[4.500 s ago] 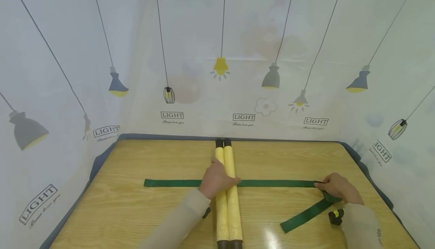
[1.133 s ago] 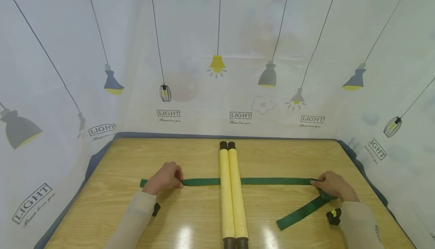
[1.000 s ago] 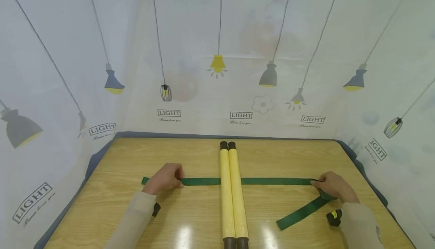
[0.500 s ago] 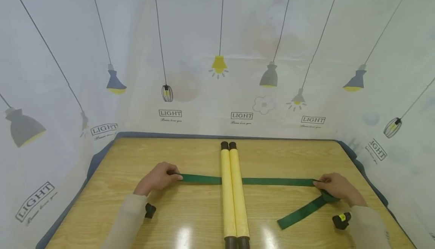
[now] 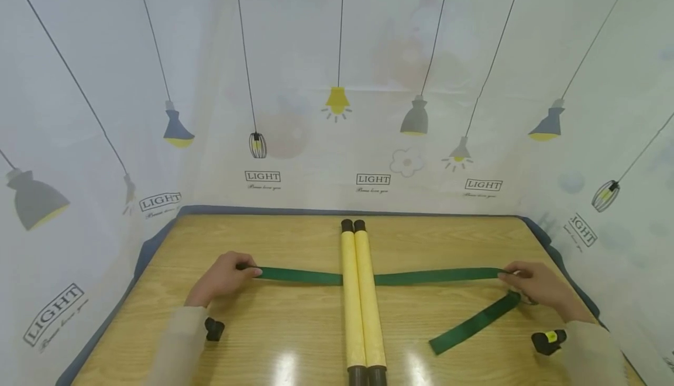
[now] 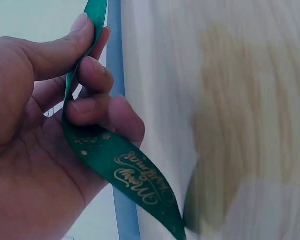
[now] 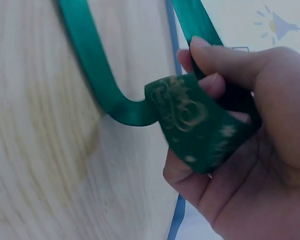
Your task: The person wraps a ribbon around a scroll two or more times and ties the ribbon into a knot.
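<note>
A green ribbon (image 5: 300,276) runs left to right under two yellow rolls (image 5: 363,298) with dark ends, lying side by side in the middle of the table. My left hand (image 5: 223,278) pinches the ribbon between thumb and fingers on the left. In the left wrist view the ribbon (image 6: 135,175) shows gold "Merry Christmas" print, and its tail hangs past the curled fingers. On the right, my right hand (image 5: 542,283) pinches the ribbon too. Its loose tail (image 5: 474,323) slants down onto the table, and in the right wrist view the ribbon (image 7: 190,122) folds over the fingers.
The wooden table (image 5: 253,339) has a blue-grey border along its back and sides. A white wall covering (image 5: 316,41) printed with hanging lamps stands behind it. Black wrist cameras (image 5: 214,328) sit under both forearms.
My left hand has left the rolls, taken hold of the ribbon and drawn left. My right hand has shifted slightly right. Both sides of the ribbon now rise towards the hands.
</note>
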Motion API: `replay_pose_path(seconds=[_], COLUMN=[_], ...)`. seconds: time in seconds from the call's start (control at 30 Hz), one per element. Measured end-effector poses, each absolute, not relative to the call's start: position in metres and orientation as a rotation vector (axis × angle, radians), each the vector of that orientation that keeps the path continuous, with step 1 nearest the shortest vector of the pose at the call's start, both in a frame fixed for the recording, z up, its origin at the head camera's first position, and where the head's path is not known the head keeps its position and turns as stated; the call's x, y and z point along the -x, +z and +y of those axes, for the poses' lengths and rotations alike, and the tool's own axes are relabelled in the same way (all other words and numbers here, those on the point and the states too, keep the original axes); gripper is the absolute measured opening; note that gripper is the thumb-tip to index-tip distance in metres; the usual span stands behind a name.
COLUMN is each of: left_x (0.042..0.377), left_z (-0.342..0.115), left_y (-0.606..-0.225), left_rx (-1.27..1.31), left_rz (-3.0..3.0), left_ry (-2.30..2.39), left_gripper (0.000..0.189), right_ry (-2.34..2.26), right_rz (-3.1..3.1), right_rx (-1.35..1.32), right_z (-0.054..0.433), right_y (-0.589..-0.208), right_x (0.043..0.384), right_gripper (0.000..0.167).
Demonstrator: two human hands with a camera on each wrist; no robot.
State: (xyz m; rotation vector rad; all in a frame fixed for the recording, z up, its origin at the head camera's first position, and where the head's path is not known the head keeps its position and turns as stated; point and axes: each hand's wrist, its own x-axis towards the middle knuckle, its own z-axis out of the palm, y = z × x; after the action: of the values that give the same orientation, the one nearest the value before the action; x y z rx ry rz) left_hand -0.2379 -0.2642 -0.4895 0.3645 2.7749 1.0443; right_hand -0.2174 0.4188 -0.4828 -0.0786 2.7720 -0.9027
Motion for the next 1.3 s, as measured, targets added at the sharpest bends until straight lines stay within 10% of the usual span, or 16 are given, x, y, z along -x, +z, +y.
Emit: replay_pose_path(seconds=[1.3], left_x=[0.204], left_z=[-0.412], left_y=[-0.456], left_rx=[0.041], left_rz=[2.959], left_ry=[0.719], left_gripper=[0.05], right_ry=[-1.179], right_rz=[2.224], right_rx=[0.111], right_z=[0.493], right_y=[-0.448], right_x=[0.2], right_gripper=[0.049])
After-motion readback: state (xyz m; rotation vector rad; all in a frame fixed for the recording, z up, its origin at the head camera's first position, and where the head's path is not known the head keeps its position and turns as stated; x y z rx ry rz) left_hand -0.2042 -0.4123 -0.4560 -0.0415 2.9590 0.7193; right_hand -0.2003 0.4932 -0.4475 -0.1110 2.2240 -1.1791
